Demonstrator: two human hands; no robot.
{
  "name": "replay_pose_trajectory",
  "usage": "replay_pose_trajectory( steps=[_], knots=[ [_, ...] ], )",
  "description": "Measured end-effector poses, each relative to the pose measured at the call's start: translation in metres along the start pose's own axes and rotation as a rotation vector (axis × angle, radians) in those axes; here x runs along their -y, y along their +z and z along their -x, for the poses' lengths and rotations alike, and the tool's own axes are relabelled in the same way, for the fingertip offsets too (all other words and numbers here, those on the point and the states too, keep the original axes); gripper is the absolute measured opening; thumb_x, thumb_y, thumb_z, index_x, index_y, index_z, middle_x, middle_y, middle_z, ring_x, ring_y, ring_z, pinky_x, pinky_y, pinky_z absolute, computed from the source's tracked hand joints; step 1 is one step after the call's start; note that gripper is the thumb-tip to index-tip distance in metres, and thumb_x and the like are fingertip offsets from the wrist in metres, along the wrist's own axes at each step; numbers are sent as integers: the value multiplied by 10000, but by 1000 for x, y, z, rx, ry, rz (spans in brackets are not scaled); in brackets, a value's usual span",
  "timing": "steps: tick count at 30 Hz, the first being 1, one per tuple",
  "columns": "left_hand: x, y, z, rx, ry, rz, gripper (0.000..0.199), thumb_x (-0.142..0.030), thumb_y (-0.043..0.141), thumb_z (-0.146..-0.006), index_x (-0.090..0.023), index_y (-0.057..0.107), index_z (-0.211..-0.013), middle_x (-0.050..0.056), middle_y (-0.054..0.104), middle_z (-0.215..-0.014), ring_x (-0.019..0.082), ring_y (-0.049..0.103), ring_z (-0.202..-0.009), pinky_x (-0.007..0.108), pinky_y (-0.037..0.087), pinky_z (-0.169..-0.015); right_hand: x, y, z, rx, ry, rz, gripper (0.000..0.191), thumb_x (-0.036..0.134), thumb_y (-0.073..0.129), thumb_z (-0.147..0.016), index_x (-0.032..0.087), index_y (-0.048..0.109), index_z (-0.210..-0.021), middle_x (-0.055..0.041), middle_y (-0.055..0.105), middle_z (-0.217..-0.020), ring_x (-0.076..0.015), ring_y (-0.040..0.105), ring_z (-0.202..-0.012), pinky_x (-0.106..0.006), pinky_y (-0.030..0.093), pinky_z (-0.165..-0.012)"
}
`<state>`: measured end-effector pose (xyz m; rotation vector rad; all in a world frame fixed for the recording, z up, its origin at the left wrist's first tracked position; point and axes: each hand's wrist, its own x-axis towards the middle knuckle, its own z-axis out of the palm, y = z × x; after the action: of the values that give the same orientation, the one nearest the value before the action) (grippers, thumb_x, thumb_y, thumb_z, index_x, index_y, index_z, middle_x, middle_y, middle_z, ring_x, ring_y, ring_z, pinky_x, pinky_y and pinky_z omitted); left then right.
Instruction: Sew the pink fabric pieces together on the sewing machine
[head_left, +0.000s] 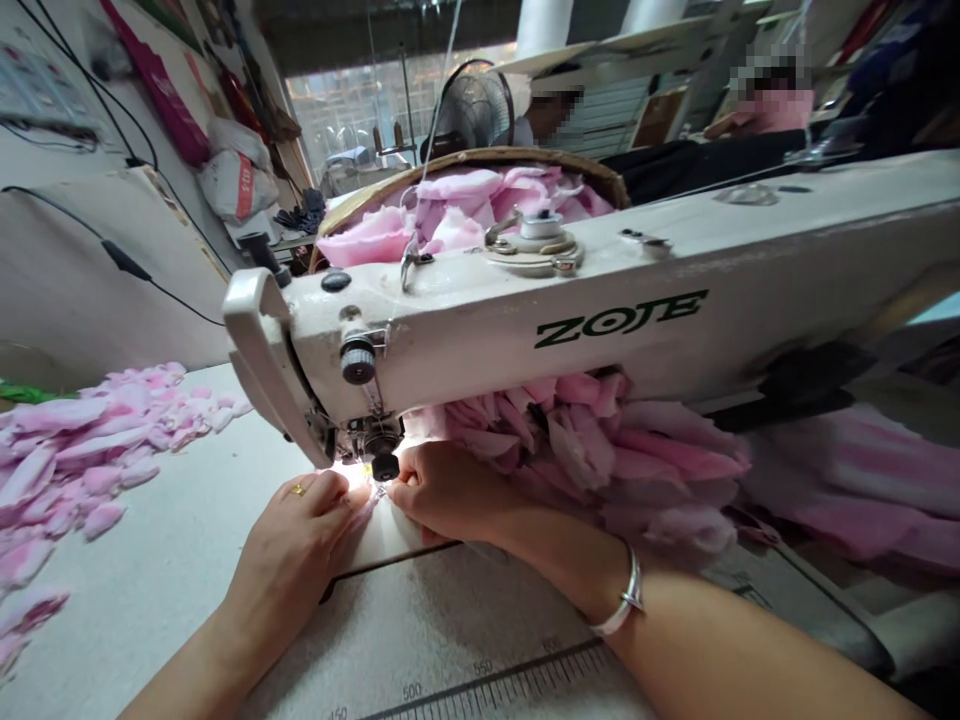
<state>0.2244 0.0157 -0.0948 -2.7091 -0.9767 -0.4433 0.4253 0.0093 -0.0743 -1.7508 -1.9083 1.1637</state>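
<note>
Fingers of the left hand [289,545] lie flat, slightly spread, on the pink cloth [358,512]; the right hand [450,490] curls against it, any pinch unclear. The cloth runs between them, just below the presser foot [384,466]. The sewing machine arm [615,335] overhangs closely, a ruffled pile [592,445] crowds rightward, and pink scraps [75,450] lie well left on the white table [165,500].

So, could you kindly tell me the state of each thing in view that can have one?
left hand: flat, fingers on pale pink fabric
right hand: fingers on the same fabric
ZOTE sewing machine: lamp lit at the needle
woven basket: full of pink pieces
loose pink pieces: heaped on the table
electric fan: running or not, cannot tell
</note>
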Motion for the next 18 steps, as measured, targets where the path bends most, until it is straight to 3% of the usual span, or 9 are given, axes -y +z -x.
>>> replay_pose_trajectory(
  steps=[7,12,18],
  knots=[
    [2,5,7,54,114,-79,303,-149,368,-940,-184,522,-1199,52,608,-1077,222,554,-933,401,443,-887,-2,5,-4,-18,32,2,139,266,509,-746,190,544,-635,-19,615,-500,-137,577,-460,-227,348,-422],
    [1,5,7,71,82,-34,307,-140,403,-925,-174,521,-1205,56,607,-1084,224,555,-937,392,463,-865,2,4,-5,-16,18,-10,235,253,479,-747,191,493,-521,-28,596,-467,-128,567,-425,-220,365,-401],
    [-3,0,4,91,17,23,280,-160,457,-913,-186,533,-1180,51,608,-1051,218,557,-924,378,477,-831,8,3,-5,-12,46,11,254,254,467,-755,191,478,-509,-25,587,-469,-118,552,-416,-214,356,-397]
  ],
)
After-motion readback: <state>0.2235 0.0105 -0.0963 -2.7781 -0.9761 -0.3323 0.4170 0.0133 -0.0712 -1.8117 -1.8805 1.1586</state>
